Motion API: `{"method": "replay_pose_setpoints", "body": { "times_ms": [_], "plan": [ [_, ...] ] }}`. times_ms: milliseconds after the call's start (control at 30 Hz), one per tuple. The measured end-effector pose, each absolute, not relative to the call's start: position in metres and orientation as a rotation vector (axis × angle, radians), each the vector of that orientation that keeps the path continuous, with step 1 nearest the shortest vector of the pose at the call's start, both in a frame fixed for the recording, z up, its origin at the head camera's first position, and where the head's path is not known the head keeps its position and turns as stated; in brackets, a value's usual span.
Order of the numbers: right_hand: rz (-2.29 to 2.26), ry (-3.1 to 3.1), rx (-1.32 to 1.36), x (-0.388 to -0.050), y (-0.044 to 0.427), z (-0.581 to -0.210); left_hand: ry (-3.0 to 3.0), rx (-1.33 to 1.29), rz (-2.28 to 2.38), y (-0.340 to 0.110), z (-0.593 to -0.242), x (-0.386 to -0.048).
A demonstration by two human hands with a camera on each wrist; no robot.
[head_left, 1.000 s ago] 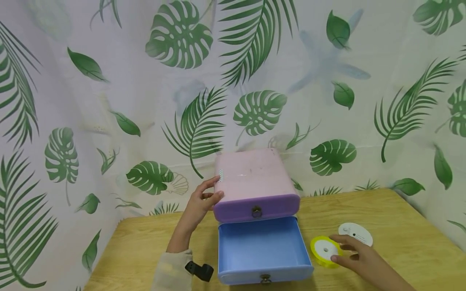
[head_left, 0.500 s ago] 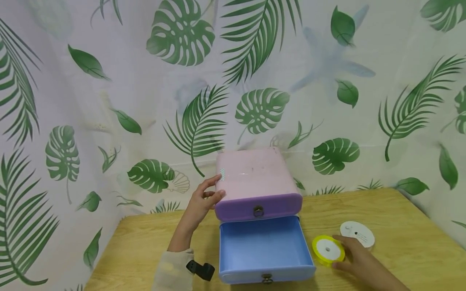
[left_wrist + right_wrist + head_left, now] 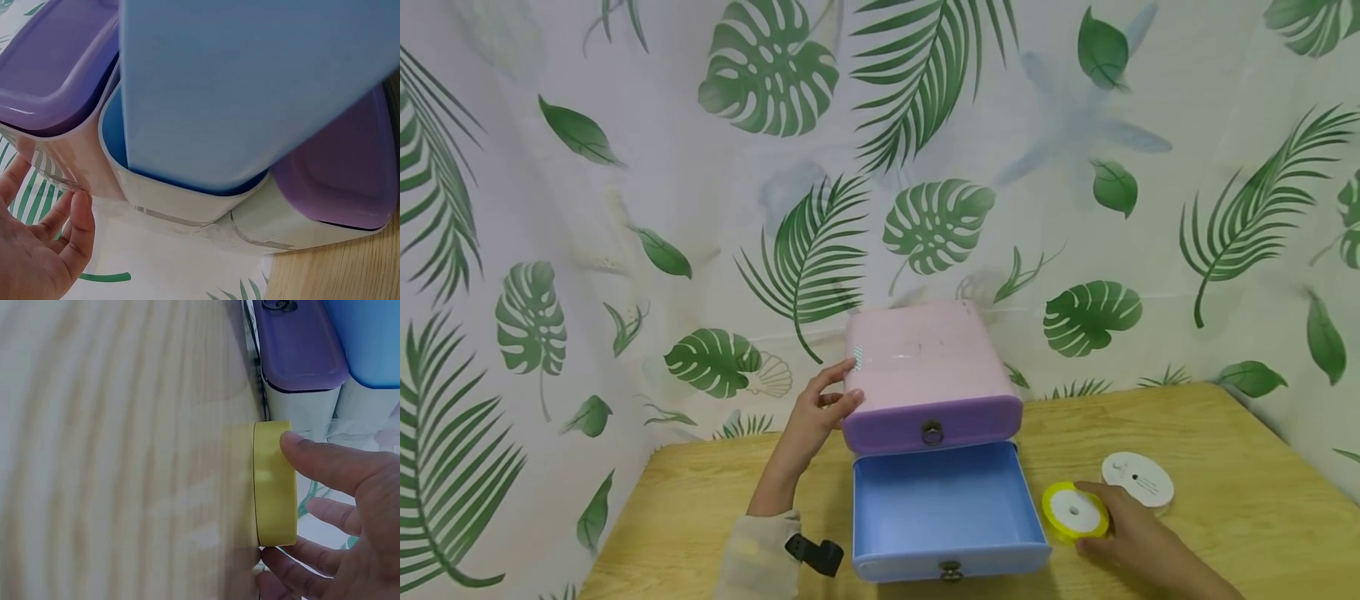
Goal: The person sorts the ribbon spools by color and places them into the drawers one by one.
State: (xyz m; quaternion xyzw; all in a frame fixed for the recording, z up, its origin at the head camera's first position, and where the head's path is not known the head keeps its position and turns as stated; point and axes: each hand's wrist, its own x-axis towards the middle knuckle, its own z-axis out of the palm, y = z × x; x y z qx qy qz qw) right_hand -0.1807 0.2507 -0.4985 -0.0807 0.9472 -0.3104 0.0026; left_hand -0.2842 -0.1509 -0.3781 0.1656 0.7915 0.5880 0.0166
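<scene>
In the head view, a stacked drawer unit with a pink top (image 3: 921, 350) stands on the table. Its blue drawer (image 3: 947, 500) is pulled out beneath a closed purple drawer (image 3: 962, 423). My left hand (image 3: 816, 412) rests its fingertips against the unit's upper left side, also seen in the left wrist view. Right of the blue drawer lies a yellow ribbon spool (image 3: 1075, 510) with a white face. My right hand (image 3: 1138, 537) grips its right edge; in the right wrist view, thumb and fingers span the yellow ribbon spool (image 3: 275, 481), which stands close to the wood surface.
A white disc-shaped spool (image 3: 1138, 479) with printing lies behind my right hand. A lower purple drawer (image 3: 344, 169) shows closed under the blue one. The wooden table (image 3: 1232, 467) ends at a leaf-printed cloth (image 3: 1225, 250) behind.
My right hand has closed round the yellow ribbon spool's right edge, where its fingers were more spread before. My left hand stays at the drawer unit. The view has shifted slightly.
</scene>
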Motion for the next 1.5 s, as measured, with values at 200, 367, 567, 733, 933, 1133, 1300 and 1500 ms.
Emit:
{"method": "replay_pose_setpoints", "body": {
  "times_ms": [200,367,567,733,933,1133,1300,1500],
  "plan": [
    [-0.993,2.956,-0.259,-0.178,0.249,-0.500,2.449,0.521,1.834,-0.150,-0.382,-0.284],
    [-1.010,2.992,-0.328,-0.173,0.246,-0.492,2.448,0.516,1.831,-0.151,-0.383,-0.283],
    [-1.143,3.121,-0.585,-0.166,0.245,-0.467,2.464,0.515,1.832,-0.153,-0.379,-0.282],
    [-1.157,3.083,-0.588,-0.158,0.242,-0.439,2.459,0.512,1.834,-0.153,-0.377,-0.281],
    [-1.129,3.113,-0.729,-0.151,0.233,-0.415,2.455,0.523,1.828,-0.152,-0.377,-0.282],
    [-1.187,2.984,-0.863,-0.146,0.211,-0.394,2.452,0.503,1.829,-0.153,-0.377,-0.283],
    [-1.184,2.906,-0.964,-0.148,0.193,-0.379,2.452,0.507,1.834,-0.152,-0.376,-0.283],
    [-1.090,2.857,-1.069,-0.155,0.168,-0.373,2.455,0.511,1.839,-0.152,-0.377,-0.283]
  ]
}}
